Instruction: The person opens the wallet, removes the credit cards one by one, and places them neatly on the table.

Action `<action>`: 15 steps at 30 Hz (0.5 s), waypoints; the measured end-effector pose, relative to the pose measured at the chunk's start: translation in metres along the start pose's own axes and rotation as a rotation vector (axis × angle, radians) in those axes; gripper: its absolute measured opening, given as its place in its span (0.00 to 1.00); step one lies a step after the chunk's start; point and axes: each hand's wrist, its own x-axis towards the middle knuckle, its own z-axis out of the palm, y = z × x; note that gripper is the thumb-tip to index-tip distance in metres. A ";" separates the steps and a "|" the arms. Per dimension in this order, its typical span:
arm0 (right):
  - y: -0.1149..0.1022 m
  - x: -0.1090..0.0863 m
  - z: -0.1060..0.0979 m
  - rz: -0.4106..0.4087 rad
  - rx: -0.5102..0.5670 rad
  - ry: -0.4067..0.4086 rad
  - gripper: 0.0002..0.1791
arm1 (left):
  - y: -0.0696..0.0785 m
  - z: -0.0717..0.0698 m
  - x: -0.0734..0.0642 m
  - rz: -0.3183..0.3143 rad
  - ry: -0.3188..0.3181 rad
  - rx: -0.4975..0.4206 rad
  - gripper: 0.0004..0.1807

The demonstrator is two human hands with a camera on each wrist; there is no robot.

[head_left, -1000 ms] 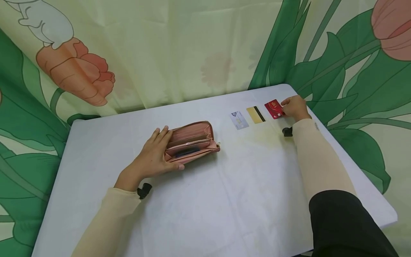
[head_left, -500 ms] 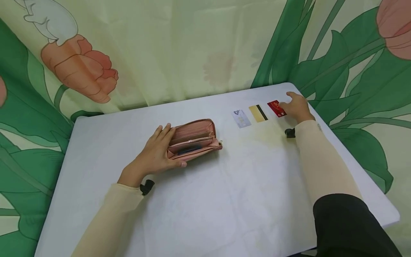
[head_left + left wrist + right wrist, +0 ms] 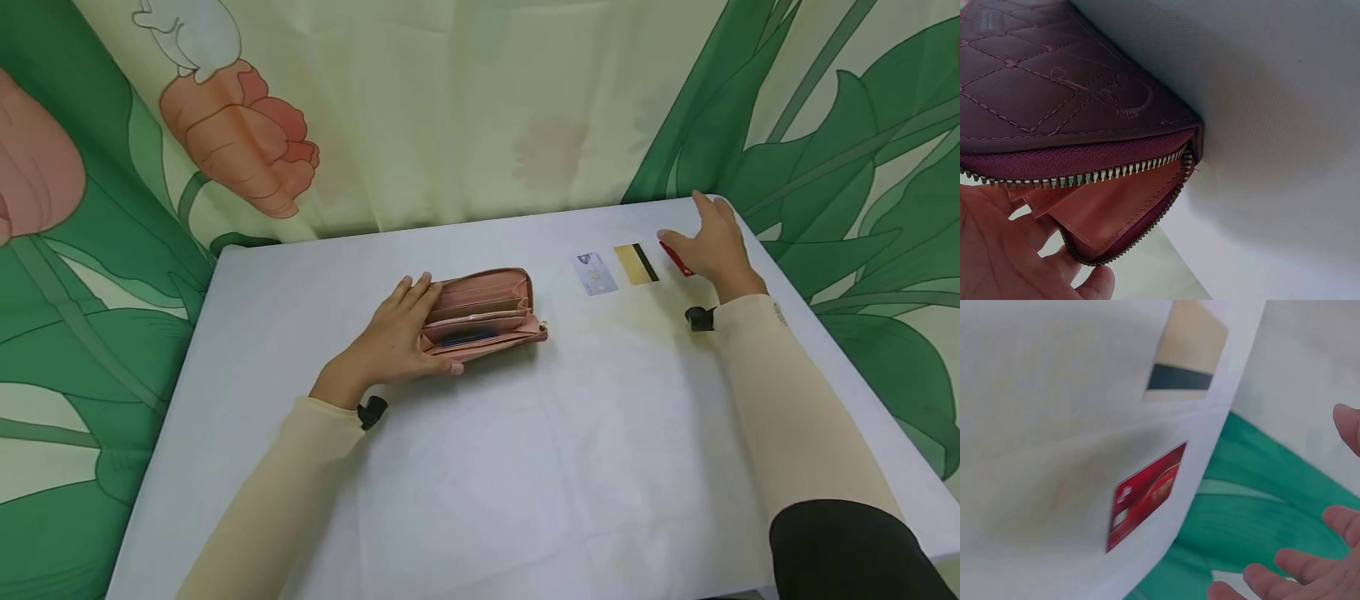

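A pink zip-around wallet point(image 3: 487, 312) stands unzipped on the table, its inner pockets facing up and a dark item point(image 3: 468, 336) in the front one. My left hand point(image 3: 397, 337) holds the wallet's left end, fingers along the far side and thumb at the near side. In the left wrist view the quilted cover point(image 3: 1022, 75) and metal zip teeth show beside the hand point(image 3: 997, 244). Over the far right table corner, my right hand point(image 3: 716, 250) hovers with fingers spread, holding nothing. It partly hides a red card point(image 3: 677, 260), which lies flat in the right wrist view.
Left of the red card lie a gold card with a black stripe point(image 3: 636, 264) and a pale silver card point(image 3: 595, 273), in a row. A white cloth covers the table point(image 3: 510, 467). A printed curtain point(image 3: 450, 125) hangs close behind its far edge.
My right hand has let go of the red card, lifted off it and spread its fingers. The left hand stays on the wallet. The whole view has shifted as the head turned left.
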 end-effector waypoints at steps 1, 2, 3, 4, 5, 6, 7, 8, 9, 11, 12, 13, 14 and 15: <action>-0.004 -0.002 0.000 -0.015 0.003 0.001 0.52 | 0.000 0.000 0.000 0.002 0.002 0.002 0.72; -0.007 -0.004 0.000 -0.032 0.007 0.003 0.52 | 0.001 0.000 0.001 0.002 0.003 0.003 0.72; -0.011 -0.005 -0.001 -0.049 0.011 0.004 0.52 | 0.001 0.000 0.001 0.003 0.003 0.002 0.72; -0.015 -0.007 -0.001 -0.065 0.014 0.005 0.52 | 0.001 0.000 0.001 0.005 0.004 0.001 0.72; -0.018 -0.009 0.000 -0.080 0.018 0.007 0.51 | 0.001 0.000 0.001 0.006 0.003 0.002 0.72; -0.023 -0.011 0.000 -0.097 0.020 0.010 0.51 | 0.001 0.000 0.001 0.007 0.005 0.003 0.72; -0.027 -0.013 0.000 -0.109 0.021 0.014 0.51 | 0.001 0.000 0.001 0.009 0.006 0.006 0.72; -0.031 -0.015 0.000 -0.122 0.021 0.018 0.51 | 0.001 0.001 0.001 0.011 0.007 0.008 0.72; -0.036 -0.018 0.001 -0.134 0.018 0.023 0.50 | 0.001 0.001 0.001 0.012 0.007 0.010 0.72; -0.046 -0.023 0.002 -0.157 0.016 0.031 0.50 | 0.000 0.001 0.001 0.014 0.007 0.016 0.72; -0.051 -0.025 0.002 -0.170 0.012 0.034 0.49 | 0.000 0.001 0.001 0.014 0.008 0.017 0.72; -0.056 -0.028 0.003 -0.185 0.013 0.035 0.49 | 0.000 0.001 0.001 0.014 0.009 0.019 0.72; -0.061 -0.030 0.003 -0.201 0.012 0.035 0.49 | 0.000 0.001 0.000 0.012 0.007 0.020 0.72; -0.066 -0.033 0.004 -0.221 0.012 0.034 0.49 | 0.000 0.000 0.000 0.009 0.007 0.019 0.72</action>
